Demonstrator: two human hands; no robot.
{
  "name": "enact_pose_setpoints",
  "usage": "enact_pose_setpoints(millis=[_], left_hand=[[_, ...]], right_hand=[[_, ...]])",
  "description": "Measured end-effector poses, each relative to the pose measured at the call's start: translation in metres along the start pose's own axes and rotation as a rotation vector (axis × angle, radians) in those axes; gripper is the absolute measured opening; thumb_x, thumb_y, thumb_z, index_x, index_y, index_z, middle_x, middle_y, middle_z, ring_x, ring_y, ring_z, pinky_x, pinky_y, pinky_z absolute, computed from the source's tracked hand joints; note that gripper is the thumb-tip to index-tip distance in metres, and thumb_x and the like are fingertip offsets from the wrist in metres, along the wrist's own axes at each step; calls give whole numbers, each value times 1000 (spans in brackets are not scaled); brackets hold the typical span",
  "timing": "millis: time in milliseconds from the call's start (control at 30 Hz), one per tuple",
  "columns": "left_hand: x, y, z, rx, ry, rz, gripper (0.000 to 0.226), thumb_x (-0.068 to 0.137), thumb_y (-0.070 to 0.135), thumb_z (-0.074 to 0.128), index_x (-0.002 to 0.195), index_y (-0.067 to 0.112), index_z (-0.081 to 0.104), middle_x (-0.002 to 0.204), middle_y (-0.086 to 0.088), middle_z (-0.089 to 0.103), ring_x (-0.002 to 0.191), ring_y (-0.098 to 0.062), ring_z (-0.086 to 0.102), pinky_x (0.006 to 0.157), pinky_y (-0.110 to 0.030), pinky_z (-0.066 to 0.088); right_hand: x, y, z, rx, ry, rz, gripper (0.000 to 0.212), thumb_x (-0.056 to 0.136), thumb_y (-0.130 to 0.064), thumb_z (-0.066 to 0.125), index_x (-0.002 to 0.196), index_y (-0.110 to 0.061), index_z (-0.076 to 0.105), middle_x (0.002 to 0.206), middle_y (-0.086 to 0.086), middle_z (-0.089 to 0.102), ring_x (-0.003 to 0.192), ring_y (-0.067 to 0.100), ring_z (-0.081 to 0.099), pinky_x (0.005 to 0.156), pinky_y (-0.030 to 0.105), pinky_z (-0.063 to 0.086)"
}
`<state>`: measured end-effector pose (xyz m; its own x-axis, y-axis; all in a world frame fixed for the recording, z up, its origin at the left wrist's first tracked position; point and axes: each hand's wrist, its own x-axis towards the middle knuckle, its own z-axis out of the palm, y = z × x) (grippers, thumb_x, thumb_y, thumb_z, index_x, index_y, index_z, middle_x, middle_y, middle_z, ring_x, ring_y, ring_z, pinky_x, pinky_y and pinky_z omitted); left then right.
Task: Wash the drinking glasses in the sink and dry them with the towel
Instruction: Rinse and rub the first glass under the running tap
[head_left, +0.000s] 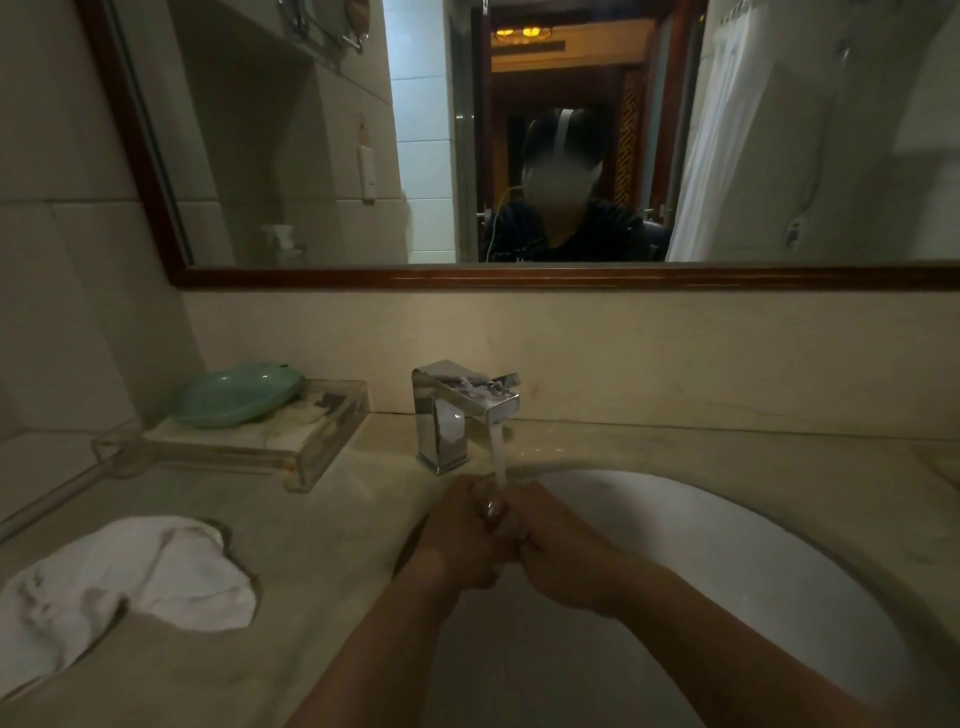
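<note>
While water (498, 457) streams, hands, left (462, 535) and right (556, 556), curl round a half-hidden glass (492, 508); towel (130, 577) lies leftward.

glass (492, 508) mostly hid | towel (130, 577) cut, L edge | sink (727, 545) cut, btm

Dim throughout — greenish-yellow cast, grainy. Brightest bits: glare on top of the chrome faucet (452, 415), and warm ceiling lamps (522, 32) reflected in the mirror (311, 156) above it. Towel (130, 577) left of the faucet throws a soft dark shadow on the counter (322, 545). Left hand (462, 540) and right hand (563, 558) below the faucet are murky, soft — grip unreadable. Mirror frame bows with wide-angle distortion, corners darken. Reflected room looks soft.
</note>
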<state>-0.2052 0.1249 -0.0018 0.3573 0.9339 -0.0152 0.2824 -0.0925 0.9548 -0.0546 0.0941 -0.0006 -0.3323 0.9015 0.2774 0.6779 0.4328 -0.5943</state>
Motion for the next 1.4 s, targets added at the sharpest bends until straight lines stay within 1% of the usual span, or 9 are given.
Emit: enact_pose_setpoints(millis=[133, 233, 433, 567, 700, 833, 967, 1100, 1400], left_hand=[[-1, -7, 2, 79, -32, -71, 31, 84, 19, 82, 109, 6, 70, 92, -16, 76, 81, -31, 75, 72, -45, 60], [-5, -5, 4, -76, 36, -59, 34, 80, 15, 84, 105, 12, 61, 79, -7, 72, 60, -19, 69, 56, -33, 55], [-1, -1, 3, -44, 1, -71, 22, 73, 6, 75, 79, 20, 60, 56, 4, 59, 47, -12, 52, 50, -25, 42], [3, -2, 3, -65, -17, -33, 25, 69, 5, 78, 86, 22, 71, 74, -5, 67, 58, -20, 60, 55, -30, 49], [8, -10, 6, -195, 18, -89, 50, 63, 1, 83, 105, 19, 64, 97, -10, 67, 57, -22, 54, 50, -26, 39], [9, -12, 5, -251, 20, -115, 60, 58, 6, 87, 107, 24, 57, 108, -15, 66, 70, -29, 64, 49, -28, 42], [14, -19, 4, -175, -9, -82, 62, 59, -1, 88, 114, 7, 59, 90, -16, 62, 53, -21, 56, 50, -28, 42], [15, -18, 8, -102, 31, -20, 73, 53, 3, 92, 119, 19, 64, 112, -12, 71, 82, -32, 71, 56, -40, 60], [-13, 7, 17, 200, -166, 52, 69, 62, 5, 93, 119, 30, 64, 115, 4, 65, 91, -23, 71, 61, -37, 64]], right_hand=[[-5, -2, -7, -98, -126, 42, 43, 93, -3, 55, 130, -22, 64, 129, 0, 65, 117, 12, 58, 100, 28, 50], [-3, -7, -7, -47, -44, -48, 40, 90, 7, 55, 122, -13, 68, 123, 3, 68, 108, 0, 55, 88, 7, 44], [-5, 0, -1, -38, -36, 0, 45, 91, 5, 52, 129, -15, 65, 128, 0, 66, 118, 15, 60, 98, 30, 51], [-3, -5, -5, 160, 243, 103, 44, 71, 1, 52, 104, -21, 72, 100, -10, 73, 95, 1, 66, 80, 21, 54], [22, -5, -19, 326, 530, 191, 61, 77, 12, 47, 129, -18, 60, 124, -2, 64, 117, 13, 60, 91, 35, 57], [51, -15, -30, 576, 387, 269, 82, 85, 15, 42, 159, -19, 29, 159, 0, 35, 149, 17, 29, 112, 25, 35], [51, -15, -28, 577, 390, 239, 81, 87, 22, 35, 158, -19, 32, 160, 1, 36, 149, 16, 31, 112, 18, 32], [44, -6, -35, 485, 300, 165, 82, 86, 20, 37, 154, -26, 40, 154, -4, 46, 143, 10, 40, 122, 35, 31], [-73, 3, -43, 27, 113, 146, 59, 71, 4, 57, 116, -31, 72, 115, -15, 68, 104, 0, 64, 81, 22, 53]])
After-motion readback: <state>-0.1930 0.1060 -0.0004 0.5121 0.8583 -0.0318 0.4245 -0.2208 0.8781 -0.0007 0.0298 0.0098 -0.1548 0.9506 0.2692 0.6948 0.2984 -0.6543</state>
